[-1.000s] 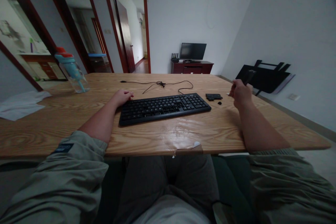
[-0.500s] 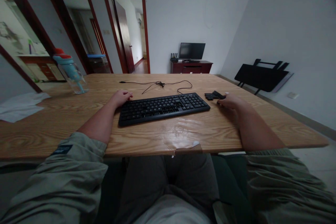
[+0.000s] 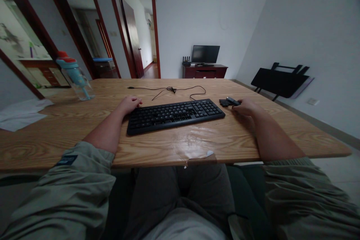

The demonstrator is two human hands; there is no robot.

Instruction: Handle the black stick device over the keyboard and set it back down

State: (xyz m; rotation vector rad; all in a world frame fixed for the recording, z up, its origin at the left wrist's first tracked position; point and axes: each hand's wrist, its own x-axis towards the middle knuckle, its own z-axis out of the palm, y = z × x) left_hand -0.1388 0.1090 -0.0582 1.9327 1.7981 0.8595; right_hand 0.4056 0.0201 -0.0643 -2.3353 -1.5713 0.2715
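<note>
Two bare hands are resting on the long wooden table (image 3: pixel 70 127).
Right hand (image 3: pixel 244 106), raised a second ago, is now lying down, fingers pinching a small black flat piece (image 3: pixel 233 101) beside the black corded keyboard (image 3: pixel 174 114); left hand (image 3: pixel 129 104), loosely curled, is touching the keyboard's left end.

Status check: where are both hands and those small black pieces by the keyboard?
Left hand resting at keyboard left end. Right hand on table, fingertips at small black pieces right of keyboard. Cable lies behind, not in the way.
</note>
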